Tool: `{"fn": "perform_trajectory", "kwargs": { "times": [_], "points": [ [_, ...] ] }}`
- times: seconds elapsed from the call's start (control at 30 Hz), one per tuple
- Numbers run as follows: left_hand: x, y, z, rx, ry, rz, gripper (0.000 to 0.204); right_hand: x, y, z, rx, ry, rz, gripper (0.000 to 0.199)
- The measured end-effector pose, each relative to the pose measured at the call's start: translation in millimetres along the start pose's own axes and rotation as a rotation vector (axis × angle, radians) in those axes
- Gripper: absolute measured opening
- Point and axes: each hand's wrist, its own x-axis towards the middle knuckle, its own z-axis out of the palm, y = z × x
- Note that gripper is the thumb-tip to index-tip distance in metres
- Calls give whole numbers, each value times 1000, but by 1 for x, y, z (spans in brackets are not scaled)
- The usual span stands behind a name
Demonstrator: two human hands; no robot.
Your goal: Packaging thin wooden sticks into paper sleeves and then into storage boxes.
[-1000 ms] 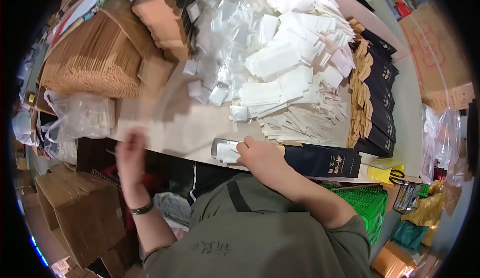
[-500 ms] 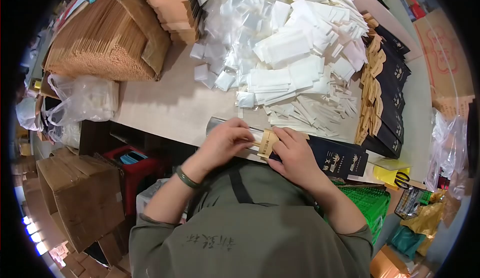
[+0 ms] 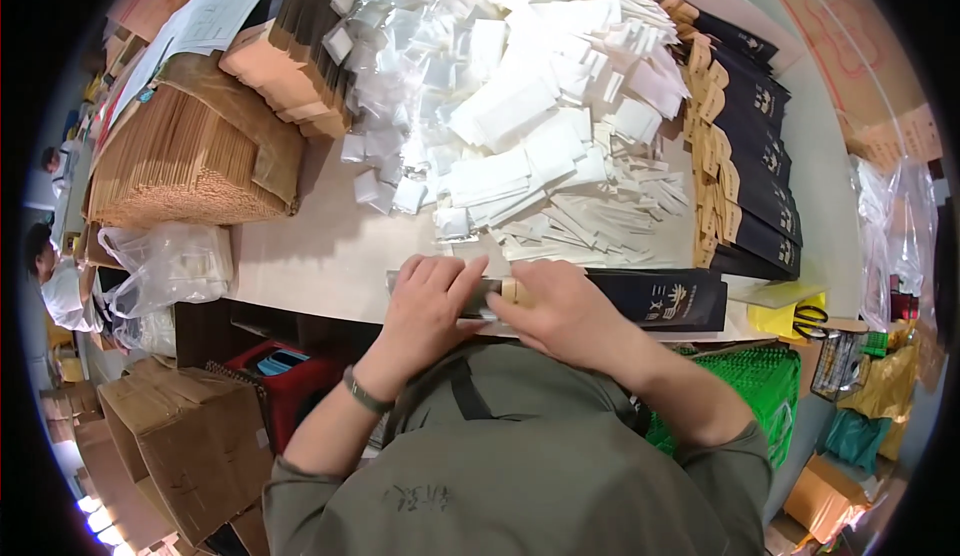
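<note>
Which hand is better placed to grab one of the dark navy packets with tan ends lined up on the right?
The right hand, probably: it's nearer that row of dark navy packets with tan ends, though it's touching another long navy packet. The left hand is farther left.

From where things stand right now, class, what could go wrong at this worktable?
The dark printed pouch lies along the worktable's front edge, so a nudge might knock it off. Loose slim white packets lie just beyond the right fingers; a forward brush could scatter them.
</note>
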Motion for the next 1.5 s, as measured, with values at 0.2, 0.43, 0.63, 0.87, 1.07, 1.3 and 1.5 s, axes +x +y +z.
{"fn": "perform_trajectory", "kwargs": {
  "times": [0.2, 0.43, 0.63, 0.87, 1.07, 1.3, 1.5],
  "points": [
    [-2, -13, 0, -223, -274, -526, 36, -64, 135, -109, -363, 127, 261, 22],
    [6, 61, 22, -1010, -601, -90, 34, -38, 39, -11, 115, -212, 57, 29],
    [-23, 3, 20, -403, -397, -632, 45, -33, -1, -9, -108, -129, 477, 34],
    [-42, -20, 19, -245, -185, -354, 61, -20, 9, 12, 12, -178, 731, 17],
    [-25, -32, 2, -213, -484, -112, 72, 7, -14, 42, 148, -84, 599, 15],
    [20, -101, 15, 12, 83, -436, 58, 12, 68, 9, -167, 139, 625, 20],
    [23, -125, 37, -14, 207, -479, 28, -4, 84, 4, -239, -21, 573, 12]
  ]
}}
